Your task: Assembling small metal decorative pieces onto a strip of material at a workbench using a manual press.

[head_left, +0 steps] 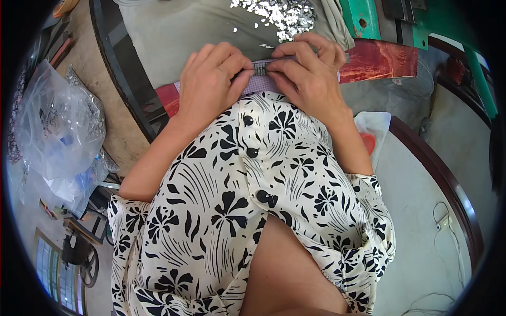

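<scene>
My left hand [213, 76] and my right hand [313, 73] face each other at the near edge of a work surface covered with grey-green cloth [179, 31]. Thumb and forefinger of each hand are pinched at the ends of a short strip of small grey metal-like pieces [260, 69], whose exact kind I cannot make out. Beneath the strip lies purple checked fabric [258, 85]. Just beyond my fingers, a heap of small shiny silver pieces [287, 18] is spread on the cloth. A few pieces [266, 46] lie apart, close to my right fingers.
Red wood-patterned sheet [379, 60] juts out at the right, beside green metal machinery [363, 18]. Clear plastic bags [60, 131] hang at the left. A white bag with a red item [373, 134] sits by my right forearm. Cables [443, 226] run along the right.
</scene>
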Action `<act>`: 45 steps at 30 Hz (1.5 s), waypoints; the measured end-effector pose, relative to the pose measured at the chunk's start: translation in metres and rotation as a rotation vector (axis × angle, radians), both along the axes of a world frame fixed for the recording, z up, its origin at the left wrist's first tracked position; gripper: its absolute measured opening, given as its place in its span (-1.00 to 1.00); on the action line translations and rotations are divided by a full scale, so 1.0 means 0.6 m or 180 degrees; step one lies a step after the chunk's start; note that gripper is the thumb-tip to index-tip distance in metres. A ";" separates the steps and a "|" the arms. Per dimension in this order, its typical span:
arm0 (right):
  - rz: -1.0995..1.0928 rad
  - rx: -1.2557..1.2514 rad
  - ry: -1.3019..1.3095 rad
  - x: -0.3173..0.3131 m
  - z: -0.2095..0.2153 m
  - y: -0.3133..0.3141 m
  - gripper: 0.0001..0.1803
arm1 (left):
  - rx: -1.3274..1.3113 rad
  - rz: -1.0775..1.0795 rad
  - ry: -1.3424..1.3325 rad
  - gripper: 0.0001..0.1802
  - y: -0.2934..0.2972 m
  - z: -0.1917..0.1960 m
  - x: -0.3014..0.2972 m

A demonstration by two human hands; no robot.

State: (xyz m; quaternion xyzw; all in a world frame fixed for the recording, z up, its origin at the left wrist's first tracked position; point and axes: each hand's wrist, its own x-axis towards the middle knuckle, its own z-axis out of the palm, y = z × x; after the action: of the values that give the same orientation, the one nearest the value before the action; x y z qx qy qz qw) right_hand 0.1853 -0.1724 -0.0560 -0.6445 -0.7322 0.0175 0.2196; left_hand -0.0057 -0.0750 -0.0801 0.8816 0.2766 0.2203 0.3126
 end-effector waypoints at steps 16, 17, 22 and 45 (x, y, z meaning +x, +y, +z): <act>-0.0387 0.0311 -0.0031 0.017 -0.001 0.064 -0.89 | -0.0016 0.0035 -0.0141 -0.84 0.023 0.013 -0.005; -0.0390 0.0361 -0.0086 0.017 -0.010 0.077 -0.88 | 0.0108 0.0023 -0.0087 -0.83 0.040 0.016 -0.006; 0.0178 0.1639 0.0570 0.024 -0.063 0.122 -0.89 | 0.0575 -0.0272 0.0165 -0.83 0.097 0.013 0.010; 0.0130 -0.0057 -0.0164 0.025 0.016 0.005 -0.84 | -0.0195 -0.0090 0.0042 -0.86 0.098 0.006 0.011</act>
State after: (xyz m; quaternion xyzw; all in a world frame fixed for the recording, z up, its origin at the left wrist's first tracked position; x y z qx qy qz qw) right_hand 0.2004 -0.1696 -0.0465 -0.6316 -0.7504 0.0119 0.1945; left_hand 0.0011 -0.0164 -0.0763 0.8769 0.2728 0.2014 0.3408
